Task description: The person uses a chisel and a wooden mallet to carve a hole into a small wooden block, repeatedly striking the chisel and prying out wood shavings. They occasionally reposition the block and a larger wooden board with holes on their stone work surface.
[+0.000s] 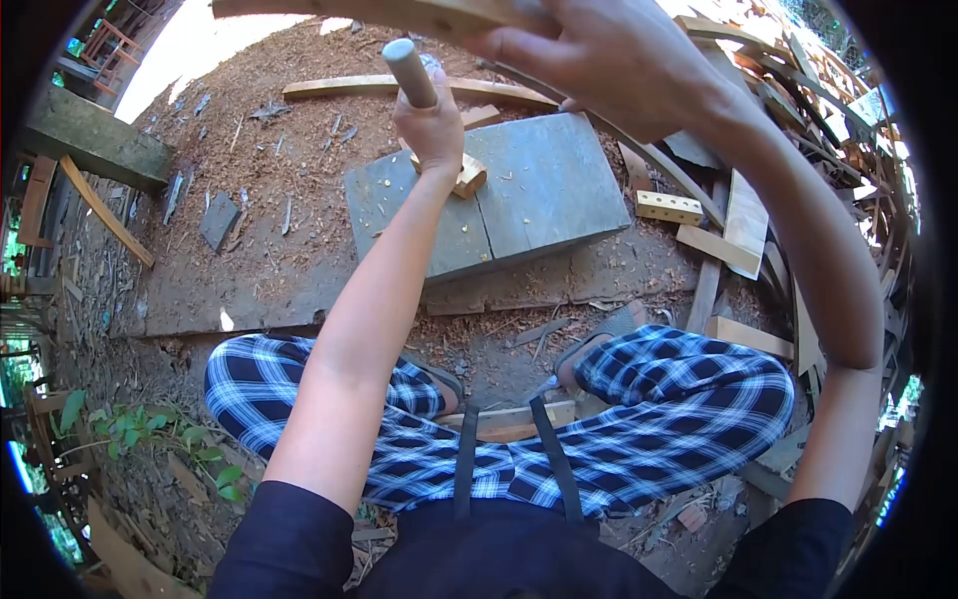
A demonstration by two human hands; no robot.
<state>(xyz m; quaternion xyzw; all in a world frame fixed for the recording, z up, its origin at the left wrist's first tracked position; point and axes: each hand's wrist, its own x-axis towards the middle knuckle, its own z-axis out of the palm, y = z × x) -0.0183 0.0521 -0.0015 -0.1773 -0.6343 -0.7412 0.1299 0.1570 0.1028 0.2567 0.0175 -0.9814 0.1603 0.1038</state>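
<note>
My left hand (432, 130) is closed around a tool with a round, pale handle (411, 78), its end pointing up. The tool's lower part is hidden behind my fist. Just below that hand, a small shaped wooden block (471, 176) lies on a large grey block (549, 190). Raised at the top of the head view, my right hand (609, 65) grips a long piece of wood (369, 10) that stretches leftward and is cut off by the frame edge. My right fingers are partly out of sight.
A curved wooden strip (349, 86) lies behind the grey block. On the right are a wooden block with holes (669, 208), a board (746, 225) and heaped offcuts (808, 90). A thick beam (95, 135) juts in at left. Wood shavings (269, 200) cover the ground.
</note>
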